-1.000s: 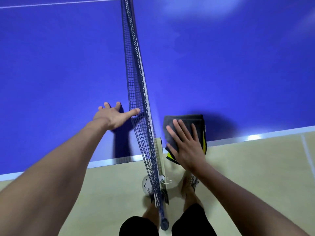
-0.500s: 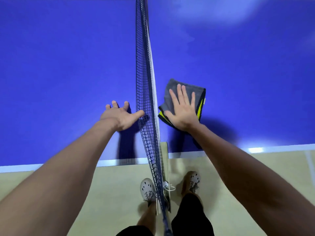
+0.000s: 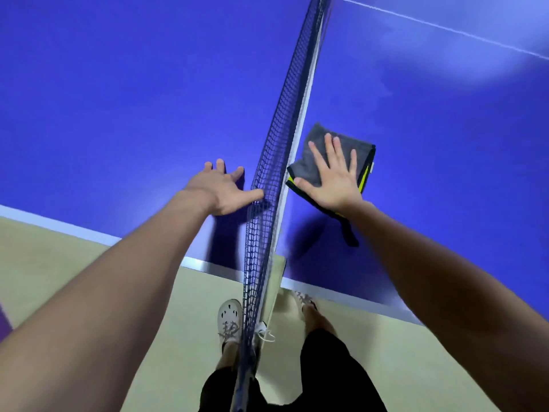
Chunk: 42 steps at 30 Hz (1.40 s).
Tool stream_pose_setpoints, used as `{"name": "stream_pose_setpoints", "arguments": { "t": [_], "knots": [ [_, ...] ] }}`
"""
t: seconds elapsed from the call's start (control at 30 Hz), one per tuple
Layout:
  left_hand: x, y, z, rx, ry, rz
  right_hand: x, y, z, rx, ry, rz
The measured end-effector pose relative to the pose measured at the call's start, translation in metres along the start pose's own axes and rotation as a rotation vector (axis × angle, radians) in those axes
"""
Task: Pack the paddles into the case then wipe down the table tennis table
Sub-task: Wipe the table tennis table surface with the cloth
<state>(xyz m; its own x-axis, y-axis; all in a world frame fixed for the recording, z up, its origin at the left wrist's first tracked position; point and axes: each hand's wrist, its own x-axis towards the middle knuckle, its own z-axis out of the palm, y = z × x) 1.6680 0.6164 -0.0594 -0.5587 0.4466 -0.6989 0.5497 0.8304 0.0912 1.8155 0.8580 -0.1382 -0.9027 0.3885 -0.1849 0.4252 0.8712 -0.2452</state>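
The blue table tennis table [image 3: 142, 93] fills the upper view, split by its dark net [image 3: 286, 114]. A folded grey cloth [image 3: 303, 171] with a yellow-green edge lies on the table just right of the net, near the table's near edge. My right hand [image 3: 335, 182] lies flat on the cloth, fingers spread, pressing it to the surface. My left hand [image 3: 222, 188] rests on the table left of the net with fingers apart and the thumb touching the mesh. No paddles or case are in view.
The net's end post [image 3: 269, 292] overhangs the white-edged table side right in front of me. Below it is pale flooring [image 3: 59, 269] and my feet in light shoes [image 3: 228, 318]. A white line [image 3: 445, 28] crosses the far right half.
My right hand has slid the cloth from the table's near edge farther onto the surface beside the net. My left hand has stayed at the net. The view has tilted.
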Motion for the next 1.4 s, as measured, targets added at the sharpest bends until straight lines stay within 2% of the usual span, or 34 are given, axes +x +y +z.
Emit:
{"name": "stream_pose_setpoints", "arguments": {
  "t": [0.07,0.23,0.3,0.4,0.47,0.53,0.67,0.77,0.87,1.03,1.1,1.3,1.4],
  "knots": [
    [-0.005,0.003,0.003,-0.038,0.028,-0.031,-0.030,-0.008,0.010,-0.022,0.030,-0.095],
    [-0.030,0.016,0.019,-0.206,0.113,-0.165,-0.096,-0.019,0.028,-0.068,-0.055,-0.377],
    [-0.043,0.024,0.027,-0.259,0.150,-0.260,-0.076,-0.007,0.019,-0.019,-0.042,-0.388],
    [-0.057,0.029,0.039,-0.322,0.225,-0.388,-0.027,0.008,0.005,-0.022,0.027,-0.250],
    [-0.063,0.026,0.043,-0.419,0.193,-0.456,-0.016,0.009,0.003,-0.041,0.031,-0.215],
    [-0.066,0.025,0.047,-0.485,0.132,-0.460,-0.037,-0.001,0.008,-0.074,0.034,-0.297],
    [-0.063,0.026,0.050,-0.476,0.112,-0.459,-0.085,-0.013,0.021,-0.101,-0.022,-0.515],
    [-0.064,0.026,0.050,-0.443,0.096,-0.454,-0.063,0.000,0.011,-0.058,-0.049,-0.489],
    [-0.064,0.021,0.048,-0.442,0.076,-0.444,-0.039,0.018,0.000,-0.027,0.024,-0.397],
    [-0.062,0.021,0.049,-0.440,0.039,-0.442,-0.027,0.016,-0.008,-0.067,0.130,-0.497],
    [-0.063,0.022,0.050,-0.454,0.041,-0.448,-0.034,0.015,-0.005,-0.036,0.159,-0.504],
    [-0.068,0.018,0.045,-0.487,0.018,-0.423,-0.056,0.038,-0.007,0.094,0.086,-0.467],
    [-0.069,0.022,0.044,-0.484,0.000,-0.426,-0.097,0.031,0.000,0.124,0.101,-0.471]
  ]
}}
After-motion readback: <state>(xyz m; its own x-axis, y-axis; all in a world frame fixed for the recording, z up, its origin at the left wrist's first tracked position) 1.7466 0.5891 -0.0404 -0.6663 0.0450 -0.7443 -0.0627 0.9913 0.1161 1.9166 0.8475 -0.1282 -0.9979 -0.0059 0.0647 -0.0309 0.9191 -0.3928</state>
